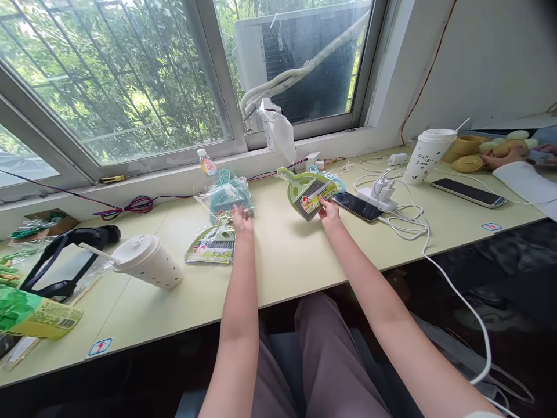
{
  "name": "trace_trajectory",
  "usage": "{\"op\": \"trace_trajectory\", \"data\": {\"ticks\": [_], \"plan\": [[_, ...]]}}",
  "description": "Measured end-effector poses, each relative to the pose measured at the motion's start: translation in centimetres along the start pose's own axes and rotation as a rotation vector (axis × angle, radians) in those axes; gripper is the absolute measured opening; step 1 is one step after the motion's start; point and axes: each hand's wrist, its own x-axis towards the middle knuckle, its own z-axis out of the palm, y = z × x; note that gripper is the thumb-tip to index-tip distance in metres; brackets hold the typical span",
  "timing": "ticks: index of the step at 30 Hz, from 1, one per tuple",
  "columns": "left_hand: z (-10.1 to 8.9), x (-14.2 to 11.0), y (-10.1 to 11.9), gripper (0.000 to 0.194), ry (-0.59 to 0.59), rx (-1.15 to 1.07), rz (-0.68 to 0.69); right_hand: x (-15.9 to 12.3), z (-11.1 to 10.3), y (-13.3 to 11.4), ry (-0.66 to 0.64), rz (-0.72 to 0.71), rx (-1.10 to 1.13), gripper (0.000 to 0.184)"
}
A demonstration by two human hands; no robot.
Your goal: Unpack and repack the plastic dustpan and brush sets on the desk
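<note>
My right hand (329,211) grips the lower right edge of a light green mini dustpan and brush set (307,194) with a printed card, raised and tilted over the desk. Lying to the left is a second green dustpan set (211,247), in clear plastic wrapping. Behind it is a teal dustpan set (228,200), also wrapped. My left hand (242,220) is at the front of the teal set, beside the second green set's handle. Its fingers look loosely apart; whether they touch the wrapping is hard to tell. Another blue handle (315,169) shows behind the raised set.
A white lidded cup (145,261) with a straw stands left, near headphones (65,255) and a green packet (39,313). Rightward are a phone (357,206), a power strip (378,194) with cables and another cup (429,155). Another person's hand (507,157) is far right.
</note>
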Motion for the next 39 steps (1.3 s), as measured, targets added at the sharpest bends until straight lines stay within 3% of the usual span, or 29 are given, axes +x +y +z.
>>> {"op": "trace_trajectory", "data": {"ticks": [3,6,10,14,18,23,26,30,32,36,37,39], "plan": [[0.6,-0.4,-0.6,0.030,-0.066,-0.026,-0.141,0.0,0.0,0.1,-0.012,-0.013,-0.038,0.018],[0.8,-0.3,-0.7,0.033,-0.108,-0.070,-0.165,0.1,0.1,0.1,-0.012,0.001,-0.055,0.017],[0.1,0.0,-0.3,0.048,-0.065,-0.177,-0.005,0.1,0.1,0.2,-0.038,0.029,-0.052,0.018],[-0.1,-0.3,-0.1,0.059,-0.143,-0.220,0.198,0.2,-0.1,0.5,-0.080,0.001,-0.115,0.024],[1.2,-0.8,-1.5,0.065,-0.290,0.034,0.129,0.3,0.0,0.9,-0.109,-0.030,-0.178,0.030],[3.8,-2.6,-5.4,0.048,-0.518,0.431,-0.024,-0.5,0.7,0.9,-0.203,0.028,-0.220,0.032],[4.4,-3.1,-6.5,0.041,-0.451,0.476,-0.038,-1.1,1.2,1.0,-0.272,0.089,-0.240,0.027],[4.0,-2.1,-6.1,0.035,-0.290,0.399,0.014,-1.0,1.3,0.8,-0.341,0.110,-0.231,0.020],[3.5,-1.2,-5.7,0.032,-0.212,0.355,0.059,-0.5,0.9,0.2,-0.217,0.016,-0.203,0.029],[2.9,0.1,-5.7,0.019,-0.084,0.282,0.135,0.3,0.4,-1.1,0.162,-0.376,-0.190,0.064],[2.8,0.4,-5.9,0.018,-0.074,0.271,0.144,0.0,0.5,-1.1,0.165,-0.427,-0.213,0.069],[2.7,0.8,-6.2,0.016,-0.085,0.270,0.150,-1.0,1.1,-0.6,0.046,-0.416,-0.346,0.073]]}}
